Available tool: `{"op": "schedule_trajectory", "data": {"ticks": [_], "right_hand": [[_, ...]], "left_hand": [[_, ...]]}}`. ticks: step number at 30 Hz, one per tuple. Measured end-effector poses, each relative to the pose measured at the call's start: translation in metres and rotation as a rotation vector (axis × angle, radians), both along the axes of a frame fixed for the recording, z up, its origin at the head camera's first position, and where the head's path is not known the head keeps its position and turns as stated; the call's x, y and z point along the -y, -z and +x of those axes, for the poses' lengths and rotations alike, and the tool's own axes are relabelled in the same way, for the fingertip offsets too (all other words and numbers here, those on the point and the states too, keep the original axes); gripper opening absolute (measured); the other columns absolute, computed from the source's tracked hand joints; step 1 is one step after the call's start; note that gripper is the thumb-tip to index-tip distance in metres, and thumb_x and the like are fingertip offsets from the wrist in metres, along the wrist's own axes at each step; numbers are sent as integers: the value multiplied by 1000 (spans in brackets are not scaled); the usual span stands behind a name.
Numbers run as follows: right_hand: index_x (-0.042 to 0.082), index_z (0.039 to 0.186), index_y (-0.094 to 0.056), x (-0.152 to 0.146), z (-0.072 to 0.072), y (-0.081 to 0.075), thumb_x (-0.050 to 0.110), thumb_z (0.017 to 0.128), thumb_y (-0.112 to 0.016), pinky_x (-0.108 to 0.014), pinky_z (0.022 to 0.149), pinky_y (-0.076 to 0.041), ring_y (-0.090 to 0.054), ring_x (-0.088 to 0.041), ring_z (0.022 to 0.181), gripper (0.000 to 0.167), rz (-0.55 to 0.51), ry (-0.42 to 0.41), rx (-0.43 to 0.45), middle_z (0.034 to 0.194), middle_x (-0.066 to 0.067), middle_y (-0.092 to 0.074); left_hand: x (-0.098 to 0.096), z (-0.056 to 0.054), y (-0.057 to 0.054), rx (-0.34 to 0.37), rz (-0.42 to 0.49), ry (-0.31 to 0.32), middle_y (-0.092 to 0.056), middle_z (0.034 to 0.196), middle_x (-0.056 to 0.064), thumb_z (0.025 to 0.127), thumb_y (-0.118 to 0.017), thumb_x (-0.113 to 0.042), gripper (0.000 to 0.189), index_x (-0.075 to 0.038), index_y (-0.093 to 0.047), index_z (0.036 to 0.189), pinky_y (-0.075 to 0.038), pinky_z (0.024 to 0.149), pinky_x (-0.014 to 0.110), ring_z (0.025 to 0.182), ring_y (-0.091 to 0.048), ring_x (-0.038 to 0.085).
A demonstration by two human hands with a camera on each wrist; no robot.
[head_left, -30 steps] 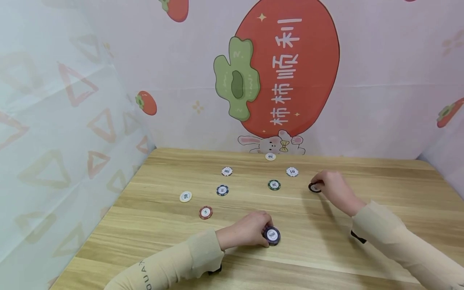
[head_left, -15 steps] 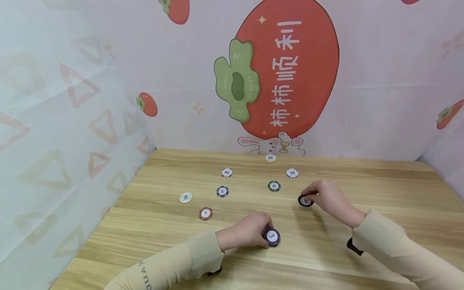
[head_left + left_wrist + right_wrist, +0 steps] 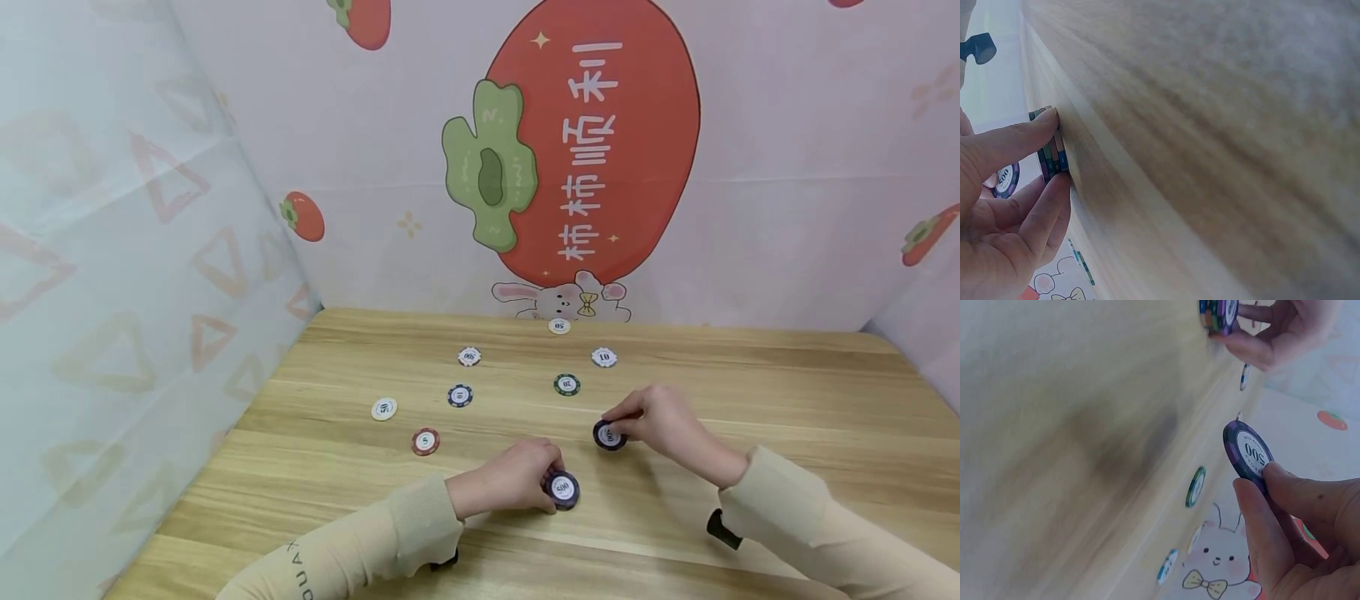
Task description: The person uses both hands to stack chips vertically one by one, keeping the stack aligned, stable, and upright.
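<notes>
Beyond and to the left of the fingers of your left hand (image 3: 513, 477), one pale 50 chip (image 3: 384, 408), one red 5 chip (image 3: 425, 441), one blue 10 chip (image 3: 460, 395) and one white 500 chip (image 3: 469, 356) are lying apart on the wooden table (image 3: 780, 400). Your left thumb and fingers are standing a chip's width apart, pinching opposite edges of one chip stack (image 3: 562, 490); a 500 face is showing on top, and you are hiding too much of its side for a sure count. Beyond those fingertips, one cream 50 chip (image 3: 559, 326), one green 20 chip (image 3: 567, 384) and one white 10 chip (image 3: 603, 357) are lying, making seven loose. Your right hand (image 3: 667, 421) is pinching one dark 500 chip (image 3: 610, 435) by its rim, the thumb and fingers nearly meeting across its thickness; it is hanging above the wood, apart from the stack, just beyond and right of your left fingertips.
</notes>
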State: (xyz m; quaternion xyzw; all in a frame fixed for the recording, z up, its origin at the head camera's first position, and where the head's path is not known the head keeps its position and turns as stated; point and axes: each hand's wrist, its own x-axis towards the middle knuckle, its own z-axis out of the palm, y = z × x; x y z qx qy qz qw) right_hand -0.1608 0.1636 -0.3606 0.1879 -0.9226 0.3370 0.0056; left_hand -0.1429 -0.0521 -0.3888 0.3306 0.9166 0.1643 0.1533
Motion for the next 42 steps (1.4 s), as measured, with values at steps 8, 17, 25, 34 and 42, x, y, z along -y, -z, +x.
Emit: {"op": "schedule_trajectory", "data": {"ticks": [8,17,25,34,42], "right_hand": [[-1,86,-72,11,5,6,-1,74,-70,-22,55,-51,-62,-13,71,12,-162,-37,198,86,-13,-68],[-6,88,-70,21,11,14,-2,75,-69,-27,55,-52,-63,-14,67,14,-263,-96,318,84,-17,-68],[-3,89,-70,26,14,23,-1,75,-69,-27,55,-51,-61,-12,66,14,-252,-35,410,83,-13,-68],[-4,89,-70,30,16,26,-2,76,-68,-28,55,-52,-61,-13,66,14,-263,-5,463,84,-14,-67],[-5,88,-69,32,19,29,-1,76,-68,-29,56,-53,-61,-13,66,13,-281,-35,493,83,-12,-66]], "left_hand": [[0,-1,0,-3,3,9,-55,85,-6,65,-82,-18,35,-11,-61,91,-41,73,16,78,-49,4],[-1,-2,-1,-4,7,10,-55,86,-6,64,-82,-18,36,-10,-61,93,-41,73,16,79,-49,3],[-1,-1,-1,-6,-1,5,-55,86,-6,63,-82,-19,38,-9,-61,93,-41,71,16,76,-48,3],[-1,-1,-1,21,18,-8,-55,86,-4,64,-82,-17,37,-7,-61,93,-41,71,17,76,-48,5],[-2,0,-3,1,-3,-10,-54,85,-7,64,-82,-19,37,-10,-61,93,-40,70,16,76,-47,2]]}}
